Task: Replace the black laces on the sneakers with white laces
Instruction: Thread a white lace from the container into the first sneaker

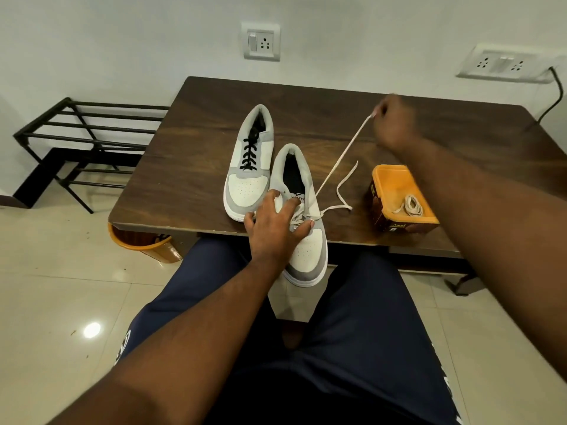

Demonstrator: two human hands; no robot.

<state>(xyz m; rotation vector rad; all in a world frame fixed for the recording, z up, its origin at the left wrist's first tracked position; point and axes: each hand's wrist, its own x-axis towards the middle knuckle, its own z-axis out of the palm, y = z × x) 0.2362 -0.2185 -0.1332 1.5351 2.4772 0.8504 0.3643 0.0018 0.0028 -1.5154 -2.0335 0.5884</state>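
Two grey-and-white sneakers lie on the dark wooden table (214, 96). The far sneaker (250, 167) carries black laces (249, 153). The near sneaker (302, 240) juts over the table's front edge, with a white lace (340, 161) threaded through its lower eyelets. My left hand (273, 228) presses down on the near sneaker's lace area, fingers spread. My right hand (395, 121) is raised above the table to the right and pinches one end of the white lace, pulling it taut. The lace's other end (345, 185) lies loose on the table.
An orange-rimmed brown tub (383, 216) at the table's front right holds another coiled white lace (411, 205). An orange bin (144, 243) stands on the floor under the table's left corner. A black metal rack (82, 139) is to the left. My legs are beneath the table edge.
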